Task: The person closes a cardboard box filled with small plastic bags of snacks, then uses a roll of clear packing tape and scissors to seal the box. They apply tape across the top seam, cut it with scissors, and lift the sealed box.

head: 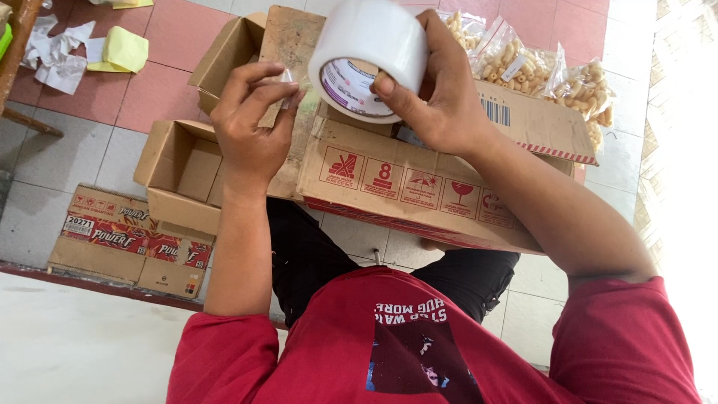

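**Head view: peeling the tape end over a carton on the lap**

Head view is looking straight down, and we're seeing both hands working a roll of clear tape (366, 60) just above a closed cardboard carton (419, 187) that's resting across the knees. No surface under it, just the lap, so we're guessing that keeps the box close and steady.

The right hand (437, 93) is wrapping around the roll from the far side, thumb hooking into the core, fingers curling over the top. That grip is probably there so the roll doesn't spin. The left hand (254, 123) is nearly closed, thumb and fingertips pinching the loose tape end (288, 78) right beside the roll, so it looks like it's lifting the end clear.

Around that we're noticing:
- an open empty box (187, 168) sitting on the tiled floor (90, 161), just left of the carton
- a flattened red-printed box (127, 243) lying nearer us on the floor
- clear bags of pale snack pieces (546, 75) piling up behind the carton
- yellow and white paper scraps (82, 52) lying at top left

We can't tell whether the carton's top seam is taped, the hands are covering it.
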